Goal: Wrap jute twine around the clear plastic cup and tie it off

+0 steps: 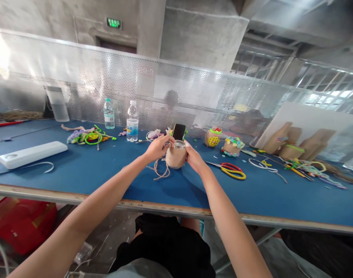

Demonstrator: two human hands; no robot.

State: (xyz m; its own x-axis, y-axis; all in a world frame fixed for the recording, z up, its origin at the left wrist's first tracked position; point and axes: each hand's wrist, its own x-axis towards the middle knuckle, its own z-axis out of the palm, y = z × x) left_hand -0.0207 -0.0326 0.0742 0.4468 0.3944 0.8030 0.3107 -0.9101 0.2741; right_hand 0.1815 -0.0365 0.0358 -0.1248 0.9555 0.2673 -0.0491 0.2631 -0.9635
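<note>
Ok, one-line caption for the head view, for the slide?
Left hand and right hand grip a tan-covered jar beside loose twine on a blue table, yellow-and-red scissors nearby.

Blue-topped work table (112, 185), pale edge strip along near side. Directly on surface: white power strip (31, 153) at left with its cable; two plastic water bottles (132, 121), upright; tangled multicoloured pipe cleaners (87, 136); loose twine (160, 172) at centre; red-and-yellow-handled scissors (230, 170) at right; two decorated jars (213, 138) beyond the scissors.
</note>
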